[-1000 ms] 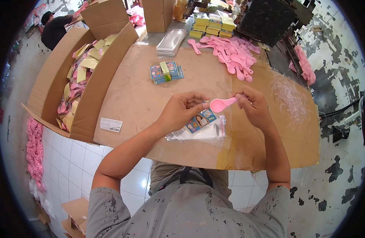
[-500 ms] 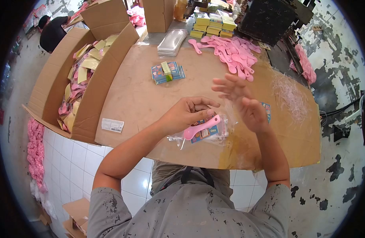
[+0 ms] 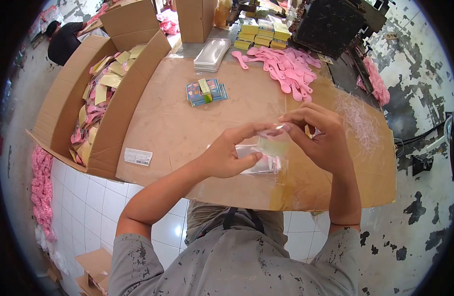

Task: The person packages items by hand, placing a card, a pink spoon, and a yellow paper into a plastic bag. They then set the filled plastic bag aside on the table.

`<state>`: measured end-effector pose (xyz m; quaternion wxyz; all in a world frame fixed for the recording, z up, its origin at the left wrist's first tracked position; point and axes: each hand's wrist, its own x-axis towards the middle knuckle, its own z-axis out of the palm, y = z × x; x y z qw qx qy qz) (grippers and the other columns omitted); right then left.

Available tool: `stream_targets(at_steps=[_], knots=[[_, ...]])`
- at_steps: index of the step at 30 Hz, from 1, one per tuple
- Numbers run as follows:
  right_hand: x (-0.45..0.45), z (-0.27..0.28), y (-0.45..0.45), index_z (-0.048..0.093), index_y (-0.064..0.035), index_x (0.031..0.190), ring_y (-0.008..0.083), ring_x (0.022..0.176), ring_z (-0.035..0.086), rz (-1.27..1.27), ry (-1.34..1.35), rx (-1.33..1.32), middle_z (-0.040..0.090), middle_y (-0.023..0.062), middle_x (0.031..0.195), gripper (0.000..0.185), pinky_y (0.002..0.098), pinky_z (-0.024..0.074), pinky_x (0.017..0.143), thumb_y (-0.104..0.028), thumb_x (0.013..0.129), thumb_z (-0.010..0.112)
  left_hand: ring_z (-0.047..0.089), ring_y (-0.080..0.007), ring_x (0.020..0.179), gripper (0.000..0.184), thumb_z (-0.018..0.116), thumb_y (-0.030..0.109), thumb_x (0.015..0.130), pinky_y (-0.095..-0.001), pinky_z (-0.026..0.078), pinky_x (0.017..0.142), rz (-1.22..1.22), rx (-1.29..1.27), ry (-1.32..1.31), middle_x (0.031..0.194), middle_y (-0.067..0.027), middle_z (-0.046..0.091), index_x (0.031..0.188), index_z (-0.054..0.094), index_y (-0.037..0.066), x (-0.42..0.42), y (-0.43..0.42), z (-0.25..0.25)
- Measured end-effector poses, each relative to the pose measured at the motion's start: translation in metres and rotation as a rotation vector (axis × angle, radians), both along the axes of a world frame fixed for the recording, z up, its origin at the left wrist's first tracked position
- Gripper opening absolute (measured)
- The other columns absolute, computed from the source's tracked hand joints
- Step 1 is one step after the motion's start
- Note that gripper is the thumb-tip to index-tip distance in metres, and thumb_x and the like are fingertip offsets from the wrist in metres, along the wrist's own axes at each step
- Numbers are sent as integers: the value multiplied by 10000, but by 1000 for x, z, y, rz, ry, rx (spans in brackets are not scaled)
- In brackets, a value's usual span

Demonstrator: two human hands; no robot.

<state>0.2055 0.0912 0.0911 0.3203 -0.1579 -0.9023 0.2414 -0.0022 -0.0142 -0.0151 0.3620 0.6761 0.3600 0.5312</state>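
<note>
A small clear plastic bag [image 3: 272,146] is lifted off the table between my hands, with something pale yellow-green and a bit of pink showing through it. My right hand [image 3: 319,134] pinches its upper edge between thumb and fingertips. On the other side, my left hand [image 3: 227,154] has its index finger along the top of the bag and its thumb lower down by the bag's side. Beneath them lies a pile of clear bags [image 3: 266,166], partly hidden by the left hand.
Farther back are pink spoons [image 3: 286,69], blue cards [image 3: 214,93] with a folded card on top, clear sleeves [image 3: 211,55] and stacked card bundles [image 3: 259,33]. An open carton [image 3: 64,98] of packed pieces stands left. Plastic strips [image 3: 357,121] lie right. A person [image 3: 64,44] crouches far left.
The pink spoon and blue card that lay on the bags no longer show there. My right hand came down from the right and now pinches a bag, raised with my left hand.
</note>
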Motion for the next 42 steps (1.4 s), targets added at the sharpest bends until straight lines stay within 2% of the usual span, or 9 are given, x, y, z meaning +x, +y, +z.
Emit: stream_targets(at_steps=[8,12,23,29,31,35,37,40,42], knots=[[-1,-7,-4,743,-18,1001,164,668,594,-42,-28,-50,646,65,838,120,303,451,576,-42,886,769,722,-140,1071,335,613,47,1041,-279,562,910,120,-80,-166,1138,-113,759,1374,607,8,10,5,0],[-15,-21,-1,726,-62,1017,234,913,641,-80,165,372,655,59,990,198,357,483,757,-54,832,795,733,-165,1061,359,594,13,1048,-274,576,865,111,-193,-256,1168,-119,742,1406,572,-6,9,1,6],[-28,-33,0,670,-49,966,232,1025,612,-96,-109,849,622,53,1034,237,400,446,918,-147,765,748,770,-159,776,490,730,53,960,-288,602,695,327,33,240,875,-133,787,1402,556,-68,11,-3,4],[-16,-27,26,585,-42,963,206,923,593,-225,15,535,588,56,940,136,359,454,819,-90,858,659,750,-136,887,457,683,51,1001,-269,589,774,244,-139,86,1010,-150,792,1437,562,-11,6,0,9],[16,-27,40,561,-37,945,145,778,601,-124,70,-404,588,32,850,84,321,468,687,-105,971,603,733,-126,949,446,662,44,1016,-263,577,824,175,-240,-98,1067,-156,786,1447,558,-1,2,1,8],[129,-24,89,563,-42,955,95,558,525,192,279,-939,548,4,720,87,250,434,538,-100,1020,567,711,-119,1020,444,653,42,1025,-258,558,887,102,-326,-303,1112,-159,777,1451,545,-19,-3,3,5],[185,-35,126,595,-23,1016,101,679,589,602,490,-1161,612,34,821,70,273,492,635,-79,1016,552,712,-123,1027,445,658,50,1026,-257,556,892,95,-323,-321,1116,-159,775,1448,541,-31,-5,5,5],[238,-65,170,627,-1,1189,154,886,664,-332,346,-659,686,91,1019,211,309,530,803,-60,991,583,718,-133,1032,443,662,62,1028,-257,559,889,100,-343,-339,1128,-164,773,1442,542,-38,-3,3,5],[262,-100,187,637,-25,1335,201,1021,679,-792,-139,-91,720,111,1214,389,314,507,880,21,951,595,723,-141,1038,441,663,66,1028,-259,561,887,121,-368,-336,1131,-168,772,1441,543,-35,-6,6,6]])
